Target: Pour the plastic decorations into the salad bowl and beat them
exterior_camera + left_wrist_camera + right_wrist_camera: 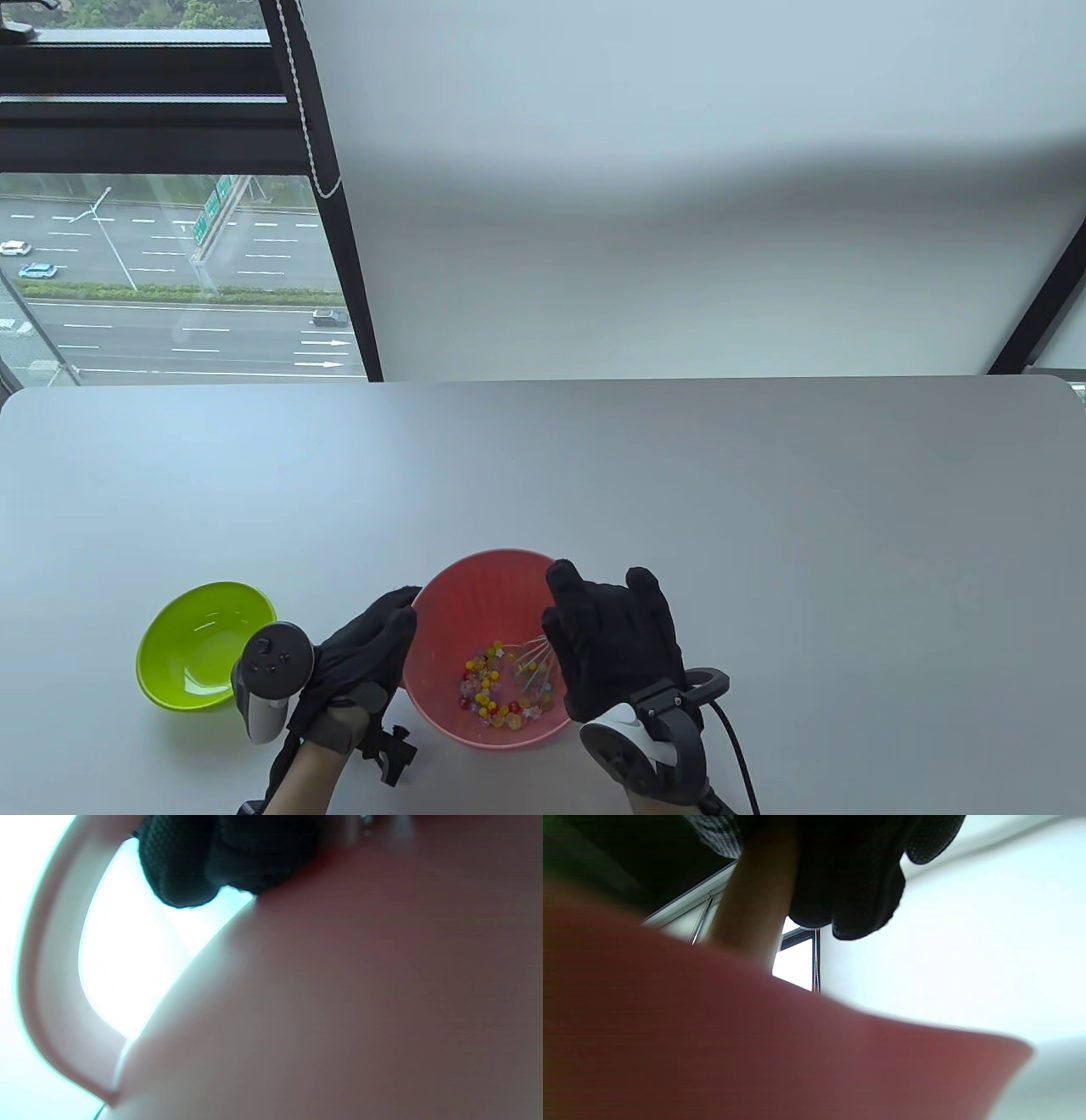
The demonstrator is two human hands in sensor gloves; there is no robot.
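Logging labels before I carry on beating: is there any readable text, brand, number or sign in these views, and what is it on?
Nothing can be read.
Green road signs outside the window: lettering too small.
Pink salad bowl, green bowl, trackers: no visible markings.
Both wrist views: too blurred, no text.

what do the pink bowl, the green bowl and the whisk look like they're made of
Pink bowl: probably plastic, matte, with an evenly coloured wall and soft highlights.
Green bowl: probably plastic too, glossier, with bright reflections inside.
Whisk: thin shiny wires, likely metal; the handle in the right hand looks tan, perhaps wood, but the right wrist view is blurred.
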